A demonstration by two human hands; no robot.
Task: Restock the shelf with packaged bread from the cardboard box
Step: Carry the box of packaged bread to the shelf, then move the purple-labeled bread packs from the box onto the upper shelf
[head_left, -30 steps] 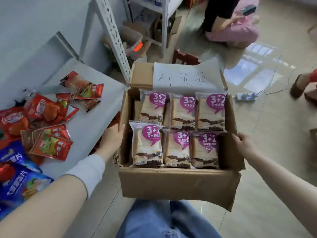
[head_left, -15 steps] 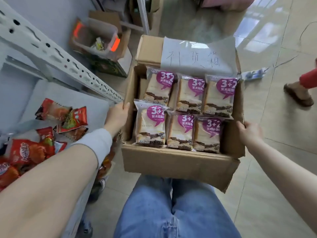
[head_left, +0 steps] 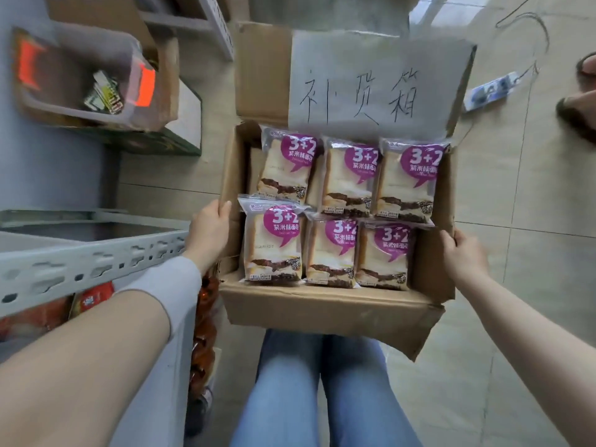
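Note:
I hold an open cardboard box (head_left: 325, 312) above my knees. My left hand (head_left: 209, 232) grips its left wall, and my right hand (head_left: 462, 254) grips its right wall. Inside lie several clear bread packs with purple "3+2" labels, in two rows; the front left bread pack (head_left: 274, 243) sits nearest my left hand. A white paper sign (head_left: 374, 88) with handwritten characters is fixed to the box's far flap. The grey metal shelf (head_left: 87, 262) stands at my left, its perforated rail just beside my left forearm.
Red snack packets (head_left: 93, 298) show under the shelf rail. A clear plastic bin with orange handles (head_left: 84, 79) sits on cartons at the upper left. A power strip (head_left: 490, 91) and cable lie on the tiled floor, near someone's foot (head_left: 577, 114) at the right edge.
The view has tipped down and closer: the box now fills the centre over my jeans, the shelf rail covers most of the snack packets, and both hands keep their hold on the box walls.

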